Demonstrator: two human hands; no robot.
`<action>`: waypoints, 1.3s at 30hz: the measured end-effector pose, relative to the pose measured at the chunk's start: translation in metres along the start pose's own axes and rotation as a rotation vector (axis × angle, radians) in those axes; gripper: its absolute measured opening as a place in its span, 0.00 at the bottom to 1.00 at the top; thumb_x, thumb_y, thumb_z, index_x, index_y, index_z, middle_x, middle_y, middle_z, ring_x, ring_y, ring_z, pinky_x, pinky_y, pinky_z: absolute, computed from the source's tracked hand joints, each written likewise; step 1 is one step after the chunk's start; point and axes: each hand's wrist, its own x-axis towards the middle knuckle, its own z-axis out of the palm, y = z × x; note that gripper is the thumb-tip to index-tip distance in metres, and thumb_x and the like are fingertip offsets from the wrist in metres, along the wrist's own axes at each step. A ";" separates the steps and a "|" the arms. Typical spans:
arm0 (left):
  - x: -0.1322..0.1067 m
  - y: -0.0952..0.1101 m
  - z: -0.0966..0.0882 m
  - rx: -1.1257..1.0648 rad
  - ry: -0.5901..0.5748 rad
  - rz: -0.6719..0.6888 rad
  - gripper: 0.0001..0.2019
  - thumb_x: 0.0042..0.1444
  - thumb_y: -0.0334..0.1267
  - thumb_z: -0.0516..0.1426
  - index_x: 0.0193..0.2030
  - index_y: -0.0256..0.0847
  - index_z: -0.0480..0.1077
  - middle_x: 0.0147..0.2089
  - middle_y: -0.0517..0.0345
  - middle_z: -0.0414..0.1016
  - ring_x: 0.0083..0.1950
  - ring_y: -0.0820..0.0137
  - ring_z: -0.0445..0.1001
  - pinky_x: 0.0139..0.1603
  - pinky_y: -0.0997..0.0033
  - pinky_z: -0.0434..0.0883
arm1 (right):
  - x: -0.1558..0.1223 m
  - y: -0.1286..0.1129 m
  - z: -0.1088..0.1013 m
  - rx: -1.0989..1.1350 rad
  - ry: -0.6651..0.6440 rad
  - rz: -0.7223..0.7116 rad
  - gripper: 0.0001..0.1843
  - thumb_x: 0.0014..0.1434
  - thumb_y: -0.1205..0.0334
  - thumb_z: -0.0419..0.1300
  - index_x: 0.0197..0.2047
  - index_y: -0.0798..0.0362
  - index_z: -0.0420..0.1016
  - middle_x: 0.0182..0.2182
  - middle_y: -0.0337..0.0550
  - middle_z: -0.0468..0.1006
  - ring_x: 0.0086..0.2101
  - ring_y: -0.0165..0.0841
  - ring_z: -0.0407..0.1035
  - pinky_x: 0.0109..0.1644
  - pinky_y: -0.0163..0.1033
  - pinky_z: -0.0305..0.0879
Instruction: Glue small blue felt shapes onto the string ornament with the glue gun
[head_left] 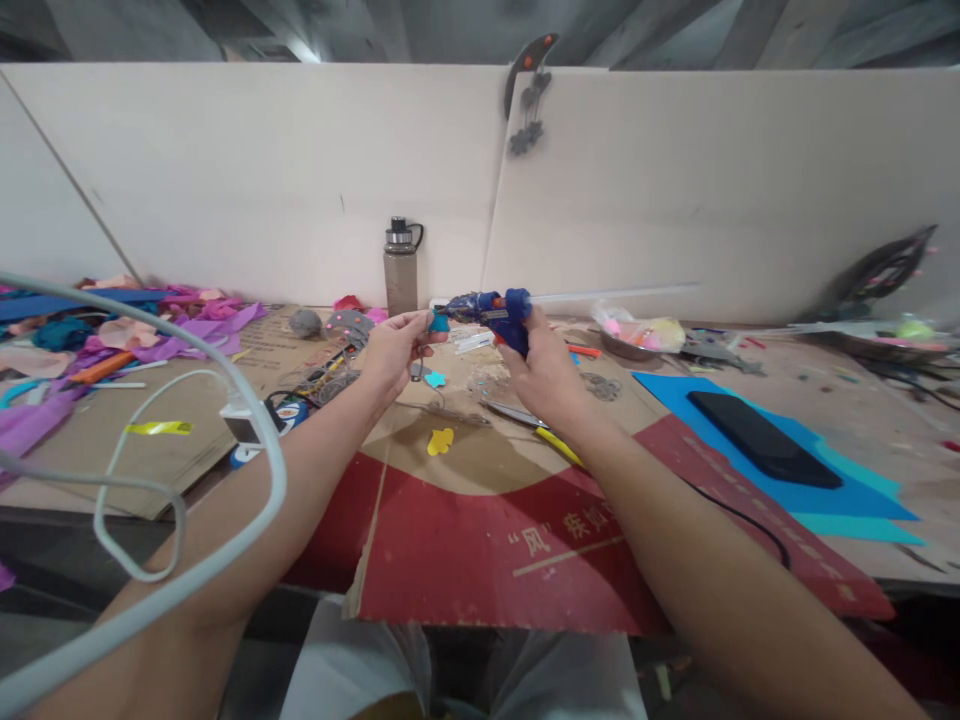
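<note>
**Grip closed on the glue gun, nozzle at a small teal piece**

Right hand [547, 375] closes its grip fully round the handle of the blue glue gun [495, 308], held up above the middle of the surface [862, 400] with the nozzle pointing left. Left hand [394, 350] pinches a small teal piece [439, 322] between thumb and fingers, right at the nozzle tip. I cannot tell whether the two touch.

As I judge it, the left fingertips sit just beside the nozzle, so a slip or too hard a squeeze could put hot glue on skin. Glue could also string or drip onto the red-and-brown cardboard [465, 560] below. A black cord [742, 520], likely the gun's, trails off to the right, and a snag there could pull the aim off.

The gun is blue with an orange trigger, its front smeared, and a clear glue stick [600, 295] juts out to the right. The piece is tiny, flat and mostly hidden by fingers.

Below lie a teal cutout [434, 379], a yellow cutout [441, 441] and scissors [525, 420]. To the right a black phone [761, 438] rests on a blue sheet [855, 495]. A bottle [401, 265] stands at the far edge, and coloured scraps [187, 320] and a white cable [187, 480] lie to the left.
</note>
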 end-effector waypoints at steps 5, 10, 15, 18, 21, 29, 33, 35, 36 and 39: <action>0.001 0.000 -0.001 0.004 0.032 0.002 0.08 0.47 0.36 0.63 0.32 0.36 0.71 0.27 0.59 0.75 0.27 0.75 0.76 0.20 0.82 0.63 | 0.000 0.002 0.001 0.045 0.008 0.014 0.22 0.55 0.67 0.53 0.54 0.53 0.62 0.45 0.53 0.73 0.45 0.45 0.68 0.49 0.52 0.64; 0.002 -0.001 -0.003 0.020 0.058 -0.023 0.09 0.46 0.38 0.63 0.32 0.37 0.70 0.29 0.58 0.75 0.28 0.74 0.76 0.19 0.82 0.62 | 0.004 0.013 0.007 0.285 0.045 0.202 0.16 0.51 0.66 0.55 0.45 0.50 0.64 0.35 0.44 0.74 0.34 0.35 0.69 0.39 0.44 0.67; 0.001 -0.004 -0.003 0.190 0.072 0.080 0.10 0.45 0.41 0.63 0.32 0.38 0.72 0.26 0.60 0.74 0.25 0.75 0.72 0.17 0.80 0.55 | 0.008 0.038 0.012 0.449 -0.088 0.571 0.09 0.50 0.65 0.54 0.38 0.51 0.62 0.24 0.35 0.69 0.20 0.27 0.62 0.23 0.34 0.62; -0.001 -0.005 -0.001 0.456 0.078 0.274 0.09 0.48 0.42 0.61 0.31 0.38 0.74 0.27 0.58 0.75 0.29 0.73 0.71 0.25 0.75 0.63 | 0.007 0.056 0.014 0.138 -0.259 0.677 0.03 0.52 0.65 0.54 0.33 0.52 0.63 0.23 0.38 0.69 0.21 0.29 0.65 0.25 0.34 0.63; -0.005 -0.003 0.001 0.726 0.055 0.539 0.05 0.50 0.39 0.60 0.30 0.41 0.75 0.35 0.57 0.77 0.40 0.69 0.73 0.44 0.67 0.67 | 0.006 0.072 0.016 -0.045 -0.331 0.684 0.02 0.50 0.65 0.57 0.29 0.52 0.65 0.23 0.42 0.72 0.25 0.33 0.69 0.28 0.36 0.64; -0.015 0.003 0.008 1.068 0.060 0.864 0.01 0.50 0.34 0.62 0.30 0.44 0.76 0.41 0.56 0.75 0.47 0.65 0.69 0.52 0.58 0.62 | 0.004 0.070 0.009 -0.323 -0.135 0.575 0.05 0.49 0.64 0.59 0.29 0.56 0.68 0.40 0.64 0.73 0.51 0.53 0.63 0.54 0.55 0.55; -0.020 0.004 0.013 1.018 -0.066 0.901 0.03 0.53 0.32 0.59 0.33 0.41 0.75 0.39 0.55 0.73 0.35 0.72 0.69 0.36 0.69 0.66 | 0.006 0.028 0.016 0.285 0.040 0.427 0.08 0.57 0.55 0.53 0.36 0.51 0.61 0.37 0.47 0.73 0.43 0.38 0.69 0.48 0.48 0.63; -0.023 0.004 0.015 1.008 -0.082 0.907 0.04 0.53 0.31 0.59 0.34 0.40 0.75 0.39 0.55 0.74 0.31 0.75 0.67 0.32 0.72 0.65 | 0.004 0.005 0.023 0.726 -0.018 0.473 0.13 0.56 0.51 0.55 0.38 0.48 0.57 0.36 0.40 0.72 0.39 0.33 0.71 0.43 0.44 0.66; -0.024 0.004 0.016 1.004 -0.083 0.906 0.04 0.53 0.31 0.58 0.34 0.40 0.74 0.39 0.55 0.74 0.30 0.75 0.67 0.31 0.73 0.65 | 0.003 -0.004 0.026 0.874 -0.053 0.497 0.16 0.53 0.51 0.58 0.38 0.47 0.55 0.36 0.38 0.72 0.37 0.32 0.71 0.42 0.42 0.66; -0.026 0.004 0.018 0.983 -0.080 0.854 0.04 0.53 0.31 0.58 0.34 0.40 0.74 0.39 0.55 0.75 0.28 0.76 0.68 0.31 0.74 0.66 | -0.001 -0.016 0.031 1.001 -0.082 0.508 0.22 0.48 0.57 0.63 0.39 0.46 0.53 0.30 0.31 0.68 0.28 0.27 0.67 0.35 0.38 0.66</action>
